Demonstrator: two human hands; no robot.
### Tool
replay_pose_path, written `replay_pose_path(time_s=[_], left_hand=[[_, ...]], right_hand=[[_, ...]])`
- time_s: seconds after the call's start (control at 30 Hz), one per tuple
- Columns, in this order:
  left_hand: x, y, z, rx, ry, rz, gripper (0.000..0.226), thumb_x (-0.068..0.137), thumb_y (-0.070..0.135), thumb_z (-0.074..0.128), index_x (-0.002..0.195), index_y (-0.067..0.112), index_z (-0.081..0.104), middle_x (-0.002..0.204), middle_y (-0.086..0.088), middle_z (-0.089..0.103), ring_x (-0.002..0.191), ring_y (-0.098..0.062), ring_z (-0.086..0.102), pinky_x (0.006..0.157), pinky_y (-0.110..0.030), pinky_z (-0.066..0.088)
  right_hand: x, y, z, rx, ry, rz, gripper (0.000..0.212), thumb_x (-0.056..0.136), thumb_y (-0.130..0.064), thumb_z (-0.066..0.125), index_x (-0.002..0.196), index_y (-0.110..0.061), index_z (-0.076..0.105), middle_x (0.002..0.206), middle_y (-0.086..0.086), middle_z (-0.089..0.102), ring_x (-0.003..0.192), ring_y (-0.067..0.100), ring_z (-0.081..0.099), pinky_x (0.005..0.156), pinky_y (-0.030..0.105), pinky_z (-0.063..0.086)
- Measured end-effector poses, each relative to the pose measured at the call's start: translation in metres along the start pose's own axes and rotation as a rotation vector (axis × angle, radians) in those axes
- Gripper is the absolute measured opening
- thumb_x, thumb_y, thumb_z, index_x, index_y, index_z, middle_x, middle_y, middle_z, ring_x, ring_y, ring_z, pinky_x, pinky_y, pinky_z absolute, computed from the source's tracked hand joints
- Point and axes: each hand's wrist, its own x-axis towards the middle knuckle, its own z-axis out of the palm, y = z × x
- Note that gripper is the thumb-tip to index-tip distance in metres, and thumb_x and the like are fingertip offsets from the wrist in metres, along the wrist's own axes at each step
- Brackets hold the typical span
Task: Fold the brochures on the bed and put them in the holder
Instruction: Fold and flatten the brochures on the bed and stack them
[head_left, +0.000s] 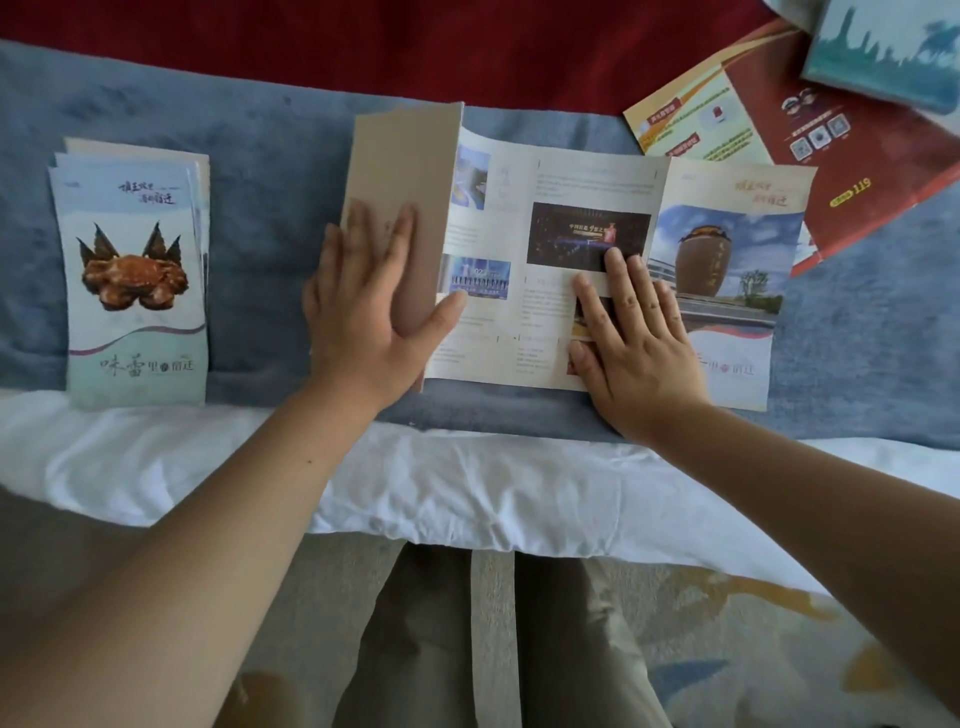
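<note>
Wide cream paper brochure w/ printed photos (597, 260) lies opened on the fuzzy blue-grey blanket (270, 156), long axis running left-right across me, cover panel w/ brown jar at the right end. Its left beige panel stands half-lifted. My left hand (363, 306) is on that panel, fingers together, thumb hooked under its edge. My right hand (634, 338) presses flat mid-sheet, fingers slightly spread. One stack of folded glossy crab-cover brochures (135, 280) sits far left, upright. One red-orange leaflet (810, 140) lies angled top right.
</note>
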Motion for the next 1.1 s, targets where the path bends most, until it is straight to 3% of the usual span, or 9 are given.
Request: replay_pose_path(time_s=[0.13, 0.27, 0.4, 0.63, 0.87, 1.0, 1.1], left_hand=[[-0.004, 0.031, 0.019, 0.045, -0.016, 0.076, 0.088, 0.086, 0.079, 0.043, 0.161, 0.043, 0.015, 0.172, -0.006, 0.007, 0.157, -0.035, 0.006, 0.119, -0.058, 0.018], [-0.006, 0.058, 0.038, 0.092, -0.026, 0.115, 0.083, 0.091, 0.073, 0.046, 0.161, 0.046, 0.009, 0.172, -0.006, 0.005, 0.157, -0.038, 0.006, 0.117, -0.067, 0.013], [-0.009, 0.082, 0.054, 0.092, -0.028, 0.111, 0.08, 0.093, 0.072, 0.041, 0.16, 0.049, 0.006, 0.172, -0.004, -0.001, 0.157, -0.038, 0.003, 0.115, -0.073, 0.009], [-0.018, 0.122, 0.09, 0.213, -0.047, 0.146, 0.078, 0.093, 0.068, 0.039, 0.161, 0.045, 0.009, 0.172, -0.003, -0.005, 0.156, -0.044, -0.002, 0.115, -0.076, 0.007], [-0.014, 0.162, 0.125, 0.316, -0.083, 0.127, 0.076, 0.093, 0.074, 0.022, 0.161, 0.044, 0.008, 0.172, 0.005, -0.003, 0.155, -0.044, -0.006, 0.113, -0.079, 0.003], [-0.016, 0.165, 0.139, 0.372, -0.065, 0.129, 0.075, 0.096, 0.071, 0.026, 0.162, 0.043, 0.004, 0.172, 0.002, -0.006, 0.155, -0.047, -0.008, 0.112, -0.081, 0.002], [-0.016, 0.165, 0.14, 0.401, -0.054, 0.15, 0.078, 0.096, 0.072, 0.026, 0.163, 0.039, 0.005, 0.173, -0.002, -0.003, 0.153, -0.053, -0.005, 0.111, -0.081, 0.004]], right_hand=[[0.0, -0.001, -0.004, 0.01, -0.006, 0.004, 0.064, 0.107, -0.053, 0.016, 0.163, -0.026, 0.0, 0.17, 0.006, -0.011, 0.156, 0.026, -0.013, 0.127, 0.046, 0.001], [-0.006, -0.002, -0.008, 0.018, 0.032, 0.097, 0.066, 0.104, -0.061, 0.022, 0.162, -0.035, 0.003, 0.17, 0.008, -0.011, 0.155, 0.031, -0.013, 0.126, 0.048, -0.003], [-0.019, 0.009, -0.01, 0.059, 0.016, 0.24, 0.078, 0.099, -0.069, 0.024, 0.162, -0.031, -0.004, 0.169, 0.014, -0.013, 0.155, 0.032, -0.014, 0.126, 0.048, -0.003], [-0.045, 0.05, -0.014, 0.223, 0.105, 0.111, 0.063, 0.105, -0.04, 0.041, 0.16, -0.015, 0.024, 0.17, 0.005, 0.013, 0.157, 0.025, 0.006, 0.127, 0.045, 0.004], [-0.064, 0.068, -0.006, 0.179, 0.176, 0.15, 0.059, 0.106, -0.039, 0.039, 0.16, -0.021, 0.026, 0.169, 0.008, 0.013, 0.157, 0.025, 0.007, 0.127, 0.046, 0.009], [-0.068, 0.074, -0.002, 0.182, 0.182, 0.255, 0.064, 0.105, -0.046, 0.038, 0.162, -0.021, 0.021, 0.169, 0.017, 0.005, 0.157, 0.031, 0.002, 0.127, 0.047, 0.005], [-0.068, 0.074, -0.002, 0.205, 0.193, 0.278, 0.062, 0.105, -0.036, 0.037, 0.162, -0.017, 0.019, 0.169, 0.016, 0.006, 0.157, 0.03, 0.002, 0.127, 0.047, 0.004]])
